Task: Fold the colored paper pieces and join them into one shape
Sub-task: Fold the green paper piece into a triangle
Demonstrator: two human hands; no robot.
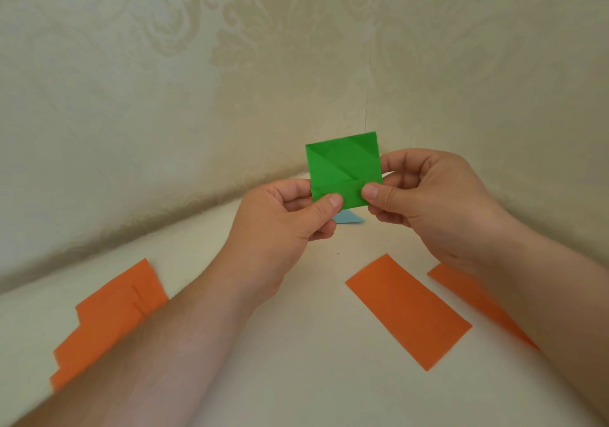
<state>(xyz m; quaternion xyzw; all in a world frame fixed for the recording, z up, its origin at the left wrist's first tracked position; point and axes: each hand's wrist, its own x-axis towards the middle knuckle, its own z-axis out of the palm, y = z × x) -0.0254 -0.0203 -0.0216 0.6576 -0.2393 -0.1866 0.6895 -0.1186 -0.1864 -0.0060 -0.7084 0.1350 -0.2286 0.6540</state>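
A green folded paper square (pixel 342 163) with diagonal creases and a narrow flap turned up along its bottom edge is held upright above the table. My left hand (pixel 283 219) pinches its lower left corner with thumb on the flap. My right hand (pixel 425 196) pinches the lower right corner the same way. A stack of orange paper strips (pixel 108 318) lies at the left. One orange rectangle (pixel 408 309) lies flat at the right of centre. Another orange piece (pixel 474 298) is partly hidden under my right forearm.
A small light blue paper piece (pixel 347 217) lies on the cream table (pixel 313 377) just behind my hands, mostly hidden. A patterned cream wall (pixel 230 64) rises close behind the table's far edge.
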